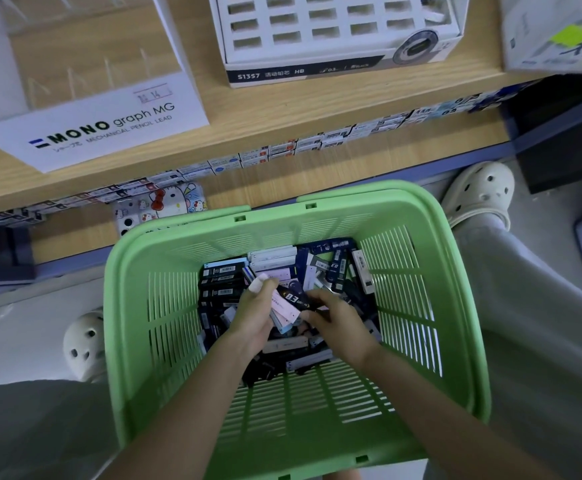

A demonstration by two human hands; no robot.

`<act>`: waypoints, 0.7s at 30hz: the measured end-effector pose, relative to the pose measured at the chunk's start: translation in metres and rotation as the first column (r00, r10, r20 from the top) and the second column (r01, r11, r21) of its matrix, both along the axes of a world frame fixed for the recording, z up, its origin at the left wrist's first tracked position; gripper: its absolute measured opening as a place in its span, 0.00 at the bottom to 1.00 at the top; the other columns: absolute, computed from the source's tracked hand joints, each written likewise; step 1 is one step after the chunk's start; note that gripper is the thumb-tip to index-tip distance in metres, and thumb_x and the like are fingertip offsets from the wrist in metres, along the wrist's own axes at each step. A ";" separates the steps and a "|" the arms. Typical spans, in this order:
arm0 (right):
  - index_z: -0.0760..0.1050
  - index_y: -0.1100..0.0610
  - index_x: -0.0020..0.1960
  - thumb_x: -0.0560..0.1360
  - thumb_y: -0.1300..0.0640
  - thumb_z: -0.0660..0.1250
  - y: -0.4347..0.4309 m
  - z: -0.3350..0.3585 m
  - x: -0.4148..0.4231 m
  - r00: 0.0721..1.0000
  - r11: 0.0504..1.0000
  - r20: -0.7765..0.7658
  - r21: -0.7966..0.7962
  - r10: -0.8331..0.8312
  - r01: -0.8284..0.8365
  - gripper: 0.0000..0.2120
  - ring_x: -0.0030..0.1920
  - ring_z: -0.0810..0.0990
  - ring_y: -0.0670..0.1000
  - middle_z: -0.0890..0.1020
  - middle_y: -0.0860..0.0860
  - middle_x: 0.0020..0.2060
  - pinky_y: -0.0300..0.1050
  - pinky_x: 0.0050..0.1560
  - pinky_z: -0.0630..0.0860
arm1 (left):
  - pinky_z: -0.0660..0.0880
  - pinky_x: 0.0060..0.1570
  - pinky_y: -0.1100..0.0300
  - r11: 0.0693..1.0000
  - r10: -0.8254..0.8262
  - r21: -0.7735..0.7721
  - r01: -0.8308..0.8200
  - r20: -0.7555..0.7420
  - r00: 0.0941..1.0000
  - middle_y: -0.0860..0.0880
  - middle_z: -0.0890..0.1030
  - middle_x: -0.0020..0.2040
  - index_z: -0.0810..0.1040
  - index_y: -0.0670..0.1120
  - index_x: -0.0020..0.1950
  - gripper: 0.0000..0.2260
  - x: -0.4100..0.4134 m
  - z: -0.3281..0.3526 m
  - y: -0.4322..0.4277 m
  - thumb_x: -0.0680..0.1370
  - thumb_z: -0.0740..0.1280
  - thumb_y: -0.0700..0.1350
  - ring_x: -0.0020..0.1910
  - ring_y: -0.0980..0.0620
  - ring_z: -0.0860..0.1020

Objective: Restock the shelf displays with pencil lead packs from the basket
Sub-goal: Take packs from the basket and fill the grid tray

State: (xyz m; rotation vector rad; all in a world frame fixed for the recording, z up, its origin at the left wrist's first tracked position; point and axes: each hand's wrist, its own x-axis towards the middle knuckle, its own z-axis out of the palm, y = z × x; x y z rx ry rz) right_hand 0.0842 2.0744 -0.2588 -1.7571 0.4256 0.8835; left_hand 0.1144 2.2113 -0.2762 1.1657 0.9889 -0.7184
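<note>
Basket (171, 306), slatted green plastic: left fingers (264, 288) grip flat pastel packs (284, 309), right fingers (317, 296) pinch black pack (294, 298).

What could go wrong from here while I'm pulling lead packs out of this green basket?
First, your left hand grips a fanned stack of packs while the right hand pinches a black pack against it; the loose stack could slip back into the basket. Second, the packs in the basket are jumbled kinds, so one might end up in the wrong display, the MONO stand or the white slotted tray.
</note>
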 end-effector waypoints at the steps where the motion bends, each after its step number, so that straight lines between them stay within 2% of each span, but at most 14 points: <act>1: 0.71 0.57 0.62 0.78 0.60 0.63 0.001 0.000 0.001 0.999 0.999 0.003 -0.008 -0.045 0.045 0.13 0.42 0.80 0.47 0.80 0.50 0.43 0.45 0.47 0.79 | 0.70 0.40 0.54 1.000 0.011 0.018 -0.011 0.005 1.000 0.46 0.71 0.37 0.72 0.45 0.43 0.07 0.000 0.000 0.001 0.81 0.61 0.42 0.36 0.49 0.74; 3: 0.70 0.57 0.63 0.78 0.60 0.63 0.002 -0.001 0.002 0.987 0.987 0.001 -0.004 -0.163 0.163 0.13 0.44 0.80 0.50 0.79 0.51 0.45 0.42 0.46 0.79 | 0.72 0.38 0.55 0.998 0.021 0.051 -0.022 0.010 1.000 0.47 0.70 0.36 0.71 0.45 0.44 0.05 0.001 0.000 0.003 0.80 0.61 0.41 0.32 0.50 0.75; 5: 0.69 0.56 0.63 0.78 0.61 0.63 0.003 -0.001 0.003 0.966 0.966 0.007 0.023 -0.257 0.257 0.14 0.46 0.81 0.52 0.77 0.48 0.44 0.43 0.49 0.80 | 0.73 0.36 0.57 0.998 0.010 0.054 -0.010 0.012 1.000 0.47 0.72 0.37 0.72 0.45 0.46 0.04 0.001 0.001 0.005 0.80 0.61 0.41 0.33 0.51 0.75; 8: 0.71 0.56 0.60 0.78 0.60 0.63 0.007 -0.001 0.003 0.968 0.968 -0.005 0.008 -0.251 0.251 0.11 0.46 0.81 0.53 0.77 0.47 0.43 0.49 0.51 0.80 | 0.73 0.33 0.58 1.000 -0.003 0.030 0.002 0.039 0.999 0.47 0.75 0.38 0.75 0.44 0.48 0.03 0.000 0.001 0.005 0.80 0.63 0.42 0.33 0.52 0.76; 11: 0.73 0.56 0.56 0.79 0.59 0.61 0.012 -0.002 0.000 0.970 0.970 -0.035 -0.007 -0.243 0.242 0.07 0.46 0.82 0.57 0.79 0.50 0.43 0.57 0.50 0.79 | 0.76 0.39 0.55 1.000 -0.023 0.009 0.022 0.061 0.998 0.42 0.80 0.45 0.78 0.39 0.55 0.10 -0.002 0.002 0.003 0.79 0.64 0.45 0.39 0.48 0.77; 13: 0.73 0.57 0.58 0.80 0.59 0.59 0.013 -0.002 -0.001 0.966 0.965 -0.021 -0.048 -0.259 0.258 0.09 0.43 0.81 0.58 0.78 0.50 0.40 0.55 0.47 0.79 | 0.76 0.42 0.54 1.000 -0.027 0.012 0.027 0.054 0.998 0.41 0.81 0.49 0.78 0.37 0.57 0.12 -0.003 0.003 0.003 0.79 0.65 0.44 0.42 0.47 0.79; 15: 0.70 0.56 0.59 0.81 0.59 0.57 0.012 0.000 -0.002 0.945 0.943 -0.027 -0.073 -0.326 0.323 0.09 0.36 0.78 0.56 0.76 0.50 0.35 0.50 0.39 0.77 | 0.77 0.36 0.61 0.999 -0.036 0.037 0.034 0.046 0.998 0.44 0.81 0.46 0.78 0.40 0.54 0.08 -0.003 0.004 0.004 0.78 0.67 0.42 0.38 0.50 0.79; 17: 0.69 0.55 0.59 0.81 0.59 0.55 0.009 0.004 -0.002 0.933 0.932 -0.040 -0.081 -0.357 0.353 0.08 0.31 0.71 0.50 0.73 0.50 0.32 0.47 0.35 0.73 | 0.74 0.29 0.65 0.994 -0.103 0.040 0.100 0.062 0.993 0.47 0.80 0.42 0.78 0.43 0.50 0.04 -0.003 0.010 0.004 0.77 0.68 0.41 0.34 0.53 0.76; 19: 0.71 0.56 0.58 0.81 0.60 0.55 0.008 0.011 0.000 0.942 0.943 -0.045 -0.041 -0.332 0.330 0.09 0.35 0.73 0.49 0.76 0.50 0.35 0.48 0.41 0.77 | 0.73 0.30 0.65 0.984 -0.180 0.010 0.180 0.095 0.979 0.48 0.79 0.39 0.78 0.44 0.47 0.03 -0.003 0.020 0.002 0.76 0.69 0.42 0.33 0.54 0.76; 21: 0.74 0.56 0.56 0.81 0.60 0.56 0.009 0.021 0.005 0.951 0.951 -0.054 0.024 -0.306 0.308 0.09 0.44 0.79 0.53 0.80 0.51 0.41 0.52 0.52 0.78 | 0.74 0.33 0.64 0.974 -0.224 -0.012 0.227 0.129 0.966 0.49 0.81 0.37 0.79 0.44 0.46 0.03 -0.003 0.032 0.000 0.76 0.69 0.43 0.33 0.55 0.78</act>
